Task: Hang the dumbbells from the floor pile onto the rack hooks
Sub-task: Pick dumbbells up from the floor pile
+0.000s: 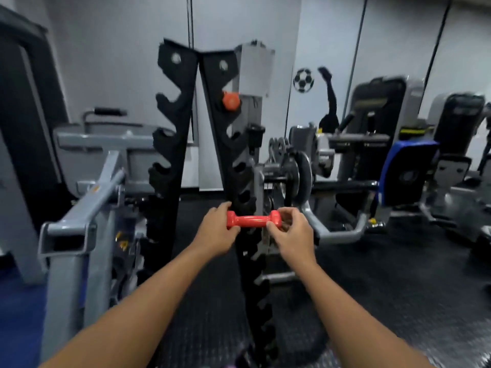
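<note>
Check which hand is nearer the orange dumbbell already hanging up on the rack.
Left, narrowly. The left hand grips one end of the red dumbbell almost straight below the orange dumbbell; the right hand pinches the other end, below and farther right.

Gym — weight machines [377,144], dumbbell rack [172,144], rubber floor [372,274].

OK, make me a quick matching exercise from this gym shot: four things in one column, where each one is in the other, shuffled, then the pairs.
Things:
1. red dumbbell
2. orange dumbbell
3. football sticker
4. blue pad

Places:
A. on the wall
B. held between the left hand and the right hand
C. on a machine at right
D. high on the black rack

Pairs: 1-B, 2-D, 3-A, 4-C
</note>
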Available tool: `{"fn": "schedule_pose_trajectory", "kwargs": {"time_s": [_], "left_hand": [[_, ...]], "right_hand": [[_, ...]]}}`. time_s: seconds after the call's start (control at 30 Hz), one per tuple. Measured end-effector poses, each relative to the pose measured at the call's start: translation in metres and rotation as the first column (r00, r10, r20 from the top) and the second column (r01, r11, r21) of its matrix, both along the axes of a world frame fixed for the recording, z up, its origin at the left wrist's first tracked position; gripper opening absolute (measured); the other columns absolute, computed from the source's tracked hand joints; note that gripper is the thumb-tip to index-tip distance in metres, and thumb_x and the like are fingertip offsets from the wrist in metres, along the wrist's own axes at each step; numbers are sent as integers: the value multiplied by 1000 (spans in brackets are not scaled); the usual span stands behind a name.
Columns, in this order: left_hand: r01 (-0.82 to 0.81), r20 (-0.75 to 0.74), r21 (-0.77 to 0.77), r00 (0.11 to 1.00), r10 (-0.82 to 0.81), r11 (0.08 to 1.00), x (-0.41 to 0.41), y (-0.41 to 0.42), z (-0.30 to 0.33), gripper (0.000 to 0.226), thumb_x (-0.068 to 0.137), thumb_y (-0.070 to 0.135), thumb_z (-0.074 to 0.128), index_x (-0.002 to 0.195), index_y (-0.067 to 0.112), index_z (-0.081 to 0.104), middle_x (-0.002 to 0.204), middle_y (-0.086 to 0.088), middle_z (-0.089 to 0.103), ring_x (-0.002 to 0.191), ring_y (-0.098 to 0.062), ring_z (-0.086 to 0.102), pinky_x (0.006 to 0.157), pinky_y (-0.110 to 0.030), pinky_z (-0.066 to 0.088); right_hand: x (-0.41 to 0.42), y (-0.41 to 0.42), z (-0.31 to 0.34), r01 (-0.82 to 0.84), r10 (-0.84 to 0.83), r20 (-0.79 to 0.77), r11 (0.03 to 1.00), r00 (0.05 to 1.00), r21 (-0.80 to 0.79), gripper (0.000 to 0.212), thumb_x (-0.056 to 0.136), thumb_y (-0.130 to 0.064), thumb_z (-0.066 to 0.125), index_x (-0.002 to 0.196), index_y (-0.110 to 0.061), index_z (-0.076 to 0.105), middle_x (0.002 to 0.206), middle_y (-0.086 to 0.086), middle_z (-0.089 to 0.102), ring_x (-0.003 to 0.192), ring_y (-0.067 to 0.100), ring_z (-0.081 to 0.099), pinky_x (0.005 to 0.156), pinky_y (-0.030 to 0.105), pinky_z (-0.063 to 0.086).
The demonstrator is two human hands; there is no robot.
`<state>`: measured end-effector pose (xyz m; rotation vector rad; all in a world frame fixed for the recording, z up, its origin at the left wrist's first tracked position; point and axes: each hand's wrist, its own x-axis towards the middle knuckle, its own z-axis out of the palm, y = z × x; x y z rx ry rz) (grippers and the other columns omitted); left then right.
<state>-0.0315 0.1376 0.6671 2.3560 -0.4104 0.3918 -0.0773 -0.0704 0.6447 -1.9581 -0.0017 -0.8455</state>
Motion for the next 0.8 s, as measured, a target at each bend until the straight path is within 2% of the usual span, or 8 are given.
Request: {"fn": "schedule_pose_trajectory", "kwargs": {"time_s": [0.13, 0.23, 0.3, 0.37, 0.47, 0.6, 0.7, 0.8], "left_hand": [[5, 108, -157, 994, 12, 988, -3, -5, 71, 86, 86, 27, 80, 159, 22, 33, 139, -3, 60, 126, -20, 59, 103, -24, 42], [26, 195, -268, 981, 28, 963, -7, -5, 105, 80, 82, 27, 85, 150, 26, 42, 108, 10, 69, 91, -2, 67, 79, -8, 49], [42, 225, -334, 974, 36, 941, -10, -7, 122, 75, 80, 26, 88, 143, 27, 48, 93, 14, 68, 80, 2, 68, 66, -6, 47], [50, 247, -372, 968, 47, 927, -9, -8, 135, 76, 78, 26, 90, 142, 29, 50, 91, 15, 69, 79, 2, 70, 65, -5, 48], [65, 276, -409, 960, 55, 910, 1, -11, 145, 76, 77, 23, 91, 144, 25, 53, 93, 17, 69, 79, 11, 69, 68, -3, 49], [89, 283, -438, 958, 43, 894, 23, -15, 147, 76, 82, 13, 86, 150, 21, 52, 104, 4, 76, 77, 15, 67, 69, 3, 45], [79, 326, -455, 942, 83, 887, 41, -17, 144, 71, 83, 15, 85, 147, 22, 55, 85, 10, 73, 78, 13, 66, 67, 2, 44], [69, 397, -462, 907, 137, 884, 61, -20, 147, 69, 79, 16, 89, 141, 23, 62, 96, 10, 68, 84, 5, 66, 72, -2, 47]], "right_hand": [[-3, -3, 75, -16, 9, 156, 999, 988, 42, 29, 82, -23, 87, 100, -29, 65, 99, -6, 70, 87, -3, 69, 74, 8, 52], [1, -6, 112, -33, 16, 271, 998, 963, 58, 29, 80, -15, 90, 97, -20, 67, 95, -3, 72, 85, -2, 70, 73, 5, 50], [10, -6, 131, -27, 7, 334, 998, 943, 57, 28, 80, -17, 90, 95, -23, 68, 94, -4, 73, 85, 2, 72, 76, 11, 54], [21, -6, 148, -32, 19, 366, 999, 930, 28, 27, 81, -23, 89, 95, -29, 67, 98, -7, 70, 88, 4, 71, 79, 17, 56], [40, -7, 166, -34, 35, 376, 999, 926, -10, 26, 83, -28, 86, 98, -34, 65, 102, -10, 65, 89, 1, 67, 78, 14, 52], [79, -8, 177, -73, 57, 388, 997, 920, 26, 23, 87, -22, 83, 103, -30, 68, 105, -8, 68, 93, -1, 67, 80, 11, 52], [118, -9, 180, -107, 79, 333, 992, 939, 67, 23, 89, -23, 81, 107, -29, 70, 106, -9, 72, 97, 0, 69, 87, 22, 58], [153, -8, 185, -134, 97, 285, 984, 954, 114, 22, 90, -22, 81, 109, -27, 72, 101, -12, 75, 97, 1, 70, 87, 22, 56]]}}
